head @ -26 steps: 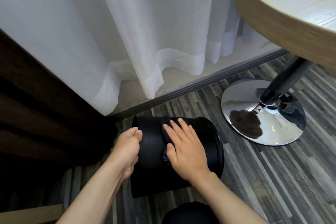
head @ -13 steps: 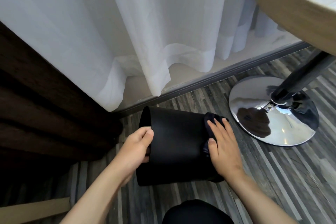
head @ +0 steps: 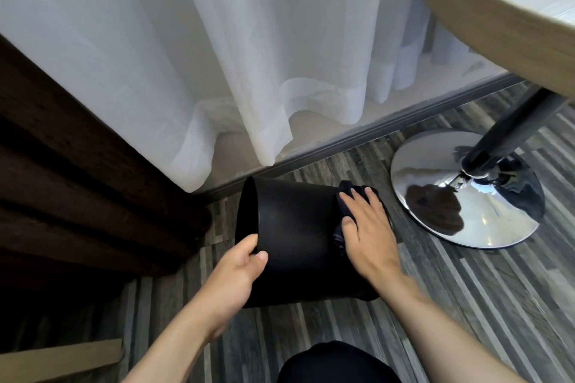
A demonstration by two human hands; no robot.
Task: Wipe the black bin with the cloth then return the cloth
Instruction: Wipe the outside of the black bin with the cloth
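Observation:
The black bin (head: 298, 236) lies on its side on the striped grey floor, its rim end pointing left. My left hand (head: 236, 274) grips that left rim, thumb on the outside and fingers curled inside. My right hand (head: 367, 233) lies flat on the bin's right end and presses a dark cloth (head: 343, 196) against it. Only the cloth's edges show, above my fingertips and beside my thumb; the rest is hidden under the palm.
A round wooden table (head: 485, 9) overhangs at the upper right on a dark post with a chrome disc base (head: 485, 221) close to the bin's right. White curtains (head: 217, 56) hang behind. A dark wooden wall (head: 62, 180) runs along the left. My dark-clad knee (head: 336, 364) shows at the bottom.
My right hand slid the cloth from the middle of the bin's side to its right end. My left hand shifted from resting against the rim to gripping it. The view drifted left.

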